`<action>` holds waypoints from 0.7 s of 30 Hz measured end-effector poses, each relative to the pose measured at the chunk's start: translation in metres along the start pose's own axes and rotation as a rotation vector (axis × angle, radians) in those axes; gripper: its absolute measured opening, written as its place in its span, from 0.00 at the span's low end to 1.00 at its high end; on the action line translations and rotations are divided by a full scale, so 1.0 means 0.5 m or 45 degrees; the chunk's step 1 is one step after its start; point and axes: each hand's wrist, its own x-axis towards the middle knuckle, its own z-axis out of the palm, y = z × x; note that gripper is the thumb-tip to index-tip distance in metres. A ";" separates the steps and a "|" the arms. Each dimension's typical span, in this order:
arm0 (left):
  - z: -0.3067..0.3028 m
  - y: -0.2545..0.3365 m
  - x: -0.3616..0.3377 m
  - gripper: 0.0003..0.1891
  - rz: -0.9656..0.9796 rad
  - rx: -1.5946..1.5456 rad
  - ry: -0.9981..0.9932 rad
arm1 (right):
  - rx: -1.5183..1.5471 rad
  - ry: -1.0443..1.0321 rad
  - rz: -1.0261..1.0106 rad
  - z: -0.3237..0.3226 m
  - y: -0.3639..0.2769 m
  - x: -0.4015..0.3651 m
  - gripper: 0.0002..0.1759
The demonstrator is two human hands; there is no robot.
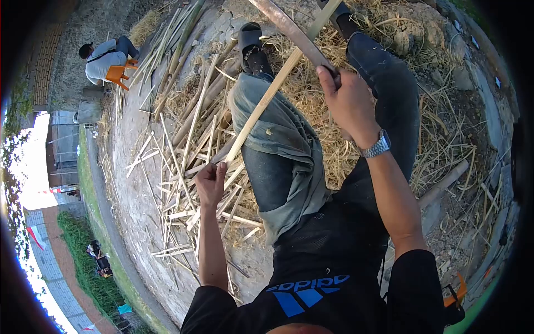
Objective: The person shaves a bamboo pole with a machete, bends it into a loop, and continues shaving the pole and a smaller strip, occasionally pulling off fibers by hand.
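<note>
Bamboo strip point(267, 101) diag. up-right (L hand point(211, 181))

Tool point(292, 30): tip apparently beyond top edge

The left hand point(210, 183) grips the near end of a bamboo strip point(271, 93); the right hand point(347, 101) holds a blade point(289, 29) crossing it; a cloth point(289, 139) drapes one knee.

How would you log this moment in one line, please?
left hand: grips strip | right hand: grips blade crossing strip | cloth over leg
</note>
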 end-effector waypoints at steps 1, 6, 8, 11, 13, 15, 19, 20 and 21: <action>0.007 0.021 -0.003 0.29 -0.003 0.048 0.016 | -0.025 -0.036 -0.002 0.017 -0.007 -0.019 0.26; 0.005 0.009 0.005 0.31 -0.048 0.105 0.029 | -0.162 -0.366 -0.199 0.043 -0.012 -0.065 0.26; -0.013 0.020 -0.004 0.31 -0.037 0.192 0.037 | -0.109 -0.030 -0.125 0.027 -0.003 -0.001 0.26; -0.001 0.032 -0.011 0.31 0.000 0.092 0.087 | 0.022 0.186 0.002 -0.009 -0.001 0.057 0.25; 0.022 0.034 -0.006 0.30 0.003 0.118 0.132 | -0.028 0.075 -0.062 0.061 0.034 0.002 0.25; 0.009 0.046 -0.007 0.29 0.034 0.140 0.136 | -0.020 -0.137 -0.101 0.091 0.030 -0.079 0.25; -0.003 0.044 -0.018 0.29 0.001 0.150 0.106 | -0.004 -0.282 -0.076 0.050 0.009 -0.068 0.25; -0.008 0.051 -0.011 0.29 0.018 0.148 0.098 | -0.037 -0.193 -0.105 0.049 0.013 -0.039 0.26; -0.011 0.038 -0.009 0.30 -0.020 0.183 0.115 | -0.032 -0.182 -0.121 0.050 0.021 -0.014 0.26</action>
